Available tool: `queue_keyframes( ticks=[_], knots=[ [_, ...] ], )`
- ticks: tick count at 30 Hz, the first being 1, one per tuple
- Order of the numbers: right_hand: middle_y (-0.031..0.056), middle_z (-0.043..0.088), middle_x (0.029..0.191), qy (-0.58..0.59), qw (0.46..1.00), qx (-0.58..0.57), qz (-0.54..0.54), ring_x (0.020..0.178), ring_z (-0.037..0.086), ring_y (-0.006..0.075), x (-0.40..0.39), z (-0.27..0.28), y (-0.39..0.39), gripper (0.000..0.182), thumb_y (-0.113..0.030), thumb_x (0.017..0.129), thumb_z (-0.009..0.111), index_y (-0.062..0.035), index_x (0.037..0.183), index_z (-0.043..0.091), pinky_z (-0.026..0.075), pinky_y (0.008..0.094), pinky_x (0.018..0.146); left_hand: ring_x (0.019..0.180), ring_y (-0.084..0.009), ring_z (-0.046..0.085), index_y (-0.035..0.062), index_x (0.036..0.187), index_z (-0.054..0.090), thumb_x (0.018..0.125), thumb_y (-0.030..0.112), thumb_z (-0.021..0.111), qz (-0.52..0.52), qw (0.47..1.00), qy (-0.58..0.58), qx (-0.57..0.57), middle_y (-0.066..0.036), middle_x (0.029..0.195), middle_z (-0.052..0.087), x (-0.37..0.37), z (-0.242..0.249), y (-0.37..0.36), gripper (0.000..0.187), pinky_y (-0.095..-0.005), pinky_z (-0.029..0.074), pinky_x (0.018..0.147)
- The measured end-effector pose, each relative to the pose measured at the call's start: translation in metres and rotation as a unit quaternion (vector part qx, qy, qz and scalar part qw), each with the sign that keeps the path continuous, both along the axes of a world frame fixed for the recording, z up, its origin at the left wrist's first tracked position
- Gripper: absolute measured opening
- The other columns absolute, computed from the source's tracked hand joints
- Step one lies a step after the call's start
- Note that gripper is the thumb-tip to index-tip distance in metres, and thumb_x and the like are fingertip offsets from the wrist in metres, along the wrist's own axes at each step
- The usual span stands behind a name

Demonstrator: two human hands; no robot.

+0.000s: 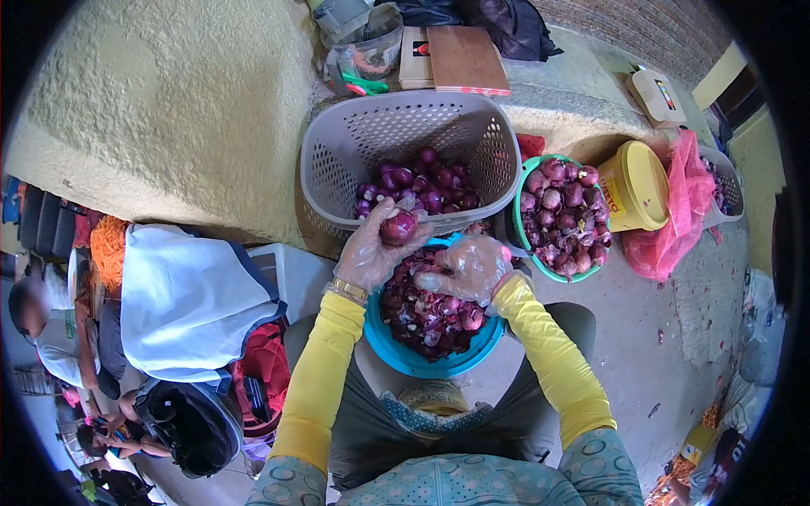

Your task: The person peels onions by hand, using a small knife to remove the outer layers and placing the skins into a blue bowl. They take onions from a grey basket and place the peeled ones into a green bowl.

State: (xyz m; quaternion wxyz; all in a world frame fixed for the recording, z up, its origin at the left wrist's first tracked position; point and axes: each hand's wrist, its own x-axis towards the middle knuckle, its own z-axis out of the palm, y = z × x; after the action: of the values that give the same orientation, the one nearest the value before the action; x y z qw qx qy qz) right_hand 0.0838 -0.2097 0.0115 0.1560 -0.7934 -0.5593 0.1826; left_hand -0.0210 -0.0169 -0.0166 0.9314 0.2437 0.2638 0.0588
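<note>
My left hand (371, 250) curls round an onion (397, 228) by the crate (405, 122); my right hand (470, 268) is half-curled, holding what I can't tell. Onion's likely light, firm, slick: cup its middle.

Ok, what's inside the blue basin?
The blue basin holds loose onion skins and some onions; the right hand covers part, and the bottom is hidden.

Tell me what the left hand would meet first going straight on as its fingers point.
Probably the purple onions in the grey basket; depth is unclear, so the left hand might touch the near rim first.
</note>
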Motion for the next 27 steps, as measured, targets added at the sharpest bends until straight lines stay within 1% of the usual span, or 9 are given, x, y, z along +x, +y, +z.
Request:
queue_keyframes(
  ticks=[2, 4, 7, 10, 12, 14, 16, 19, 27],
  knots=[
    [0.0185, 0.07, 0.075, -0.012, 1.0, -0.005, 0.005, 0.074, 0.07, 0.0378, 0.001, 0.0, -0.001, 0.062, -0.07, 0.086, 0.062, -0.0103, 0.083, 0.078, 0.054, 0.0512, 0.071, 0.115, -0.043, 0.065, -0.0004, 0.125, 0.058, 0.102, 0.032, 0.064, -0.006, 1.0, -0.006, 0.006, -0.024, 0.123, 0.063, 0.0, 0.0, 0.0, 0.04, -0.0545, 0.055, 0.103],
    [0.0171, 0.069, 0.073, 0.027, 0.999, 0.015, 0.008, 0.073, 0.07, 0.0366, 0.001, 0.001, -0.002, 0.064, -0.073, 0.075, 0.072, -0.0099, 0.082, 0.077, 0.055, 0.0494, 0.069, 0.114, -0.0417, 0.065, 0.0001, 0.124, 0.059, 0.101, 0.032, 0.065, -0.011, 1.0, -0.012, 0.012, -0.023, 0.123, 0.064, 0.0, 0.006, -0.003, 0.039, -0.0538, 0.056, 0.102],
    [0.0163, 0.071, 0.075, 0.034, 0.999, 0.001, 0.005, 0.073, 0.071, 0.0363, 0.002, 0.003, -0.001, 0.065, -0.074, 0.07, 0.076, -0.0102, 0.082, 0.077, 0.056, 0.0476, 0.07, 0.109, -0.0363, 0.067, 0.0008, 0.122, 0.061, 0.1, 0.031, 0.066, -0.006, 0.998, -0.017, 0.053, -0.02, 0.12, 0.065, -0.002, 0.011, -0.008, 0.038, -0.0517, 0.056, 0.101],
    [0.0162, 0.073, 0.079, 0.105, 0.994, 0.018, -0.03, 0.075, 0.071, 0.0358, 0.004, 0.001, -0.002, 0.066, -0.074, 0.069, 0.077, -0.0099, 0.087, 0.077, 0.056, 0.0465, 0.07, 0.105, -0.0316, 0.068, 0.0016, 0.12, 0.062, 0.101, 0.032, 0.065, -0.01, 0.998, -0.027, 0.063, -0.017, 0.116, 0.066, -0.002, 0.001, -0.007, 0.036, -0.0491, 0.058, 0.099],
    [0.016, 0.073, 0.08, 0.126, 0.989, 0.052, -0.064, 0.075, 0.071, 0.036, 0.003, 0.001, -0.003, 0.065, -0.072, 0.071, 0.077, -0.01, 0.089, 0.077, 0.056, 0.0466, 0.071, 0.108, -0.0244, 0.067, 0.0045, 0.12, 0.062, 0.102, 0.035, 0.063, -0.032, 0.997, -0.022, 0.068, -0.01, 0.121, 0.064, 0.0, 0.0, -0.006, 0.035, -0.0436, 0.06, 0.094],
    [0.0158, 0.074, 0.082, 0.146, 0.981, 0.085, -0.097, 0.076, 0.071, 0.0362, 0.002, -0.001, -0.004, 0.064, -0.071, 0.072, 0.078, -0.0102, 0.092, 0.077, 0.056, 0.0468, 0.072, 0.106, -0.0257, 0.067, 0.0028, 0.12, 0.062, 0.104, 0.033, 0.061, -0.029, 0.998, -0.019, 0.047, -0.011, 0.117, 0.065, 0.002, 0.005, -0.011, 0.035, -0.0447, 0.06, 0.094],
    [0.0146, 0.066, 0.067, 0.098, 0.961, 0.217, -0.138, 0.063, 0.065, 0.0351, -0.001, -0.004, 0.0, 0.061, -0.065, 0.073, 0.082, -0.0073, 0.089, 0.076, 0.053, 0.0436, 0.065, 0.104, -0.027, 0.068, 0.0011, 0.12, 0.062, 0.105, 0.032, 0.059, -0.025, 0.999, -0.016, 0.026, -0.013, 0.114, 0.066, 0.002, 0.006, -0.013, 0.034, -0.0459, 0.06, 0.094],
    [0.0157, 0.067, 0.069, 0.123, 0.957, 0.198, -0.174, 0.065, 0.065, 0.0365, -0.001, 0.007, -0.003, 0.063, -0.067, 0.073, 0.081, -0.0069, 0.091, 0.076, 0.053, 0.0438, 0.067, 0.105, -0.0256, 0.068, 0.0017, 0.121, 0.062, 0.107, 0.032, 0.056, -0.062, 0.996, -0.042, 0.054, -0.012, 0.114, 0.066, 0.002, -0.002, -0.015, 0.034, -0.0456, 0.06, 0.092],
    [0.0164, 0.067, 0.07, 0.139, 0.961, 0.166, -0.171, 0.066, 0.065, 0.038, 0.0, 0.008, -0.002, 0.065, -0.069, 0.072, 0.08, -0.006, 0.089, 0.075, 0.053, 0.0446, 0.069, 0.106, -0.0212, 0.067, 0.0053, 0.121, 0.062, 0.108, 0.034, 0.051, -0.087, 0.99, -0.041, 0.102, -0.009, 0.112, 0.067, 0.0, 0.001, -0.021, 0.034, -0.039, 0.058, 0.092]
  ],
)
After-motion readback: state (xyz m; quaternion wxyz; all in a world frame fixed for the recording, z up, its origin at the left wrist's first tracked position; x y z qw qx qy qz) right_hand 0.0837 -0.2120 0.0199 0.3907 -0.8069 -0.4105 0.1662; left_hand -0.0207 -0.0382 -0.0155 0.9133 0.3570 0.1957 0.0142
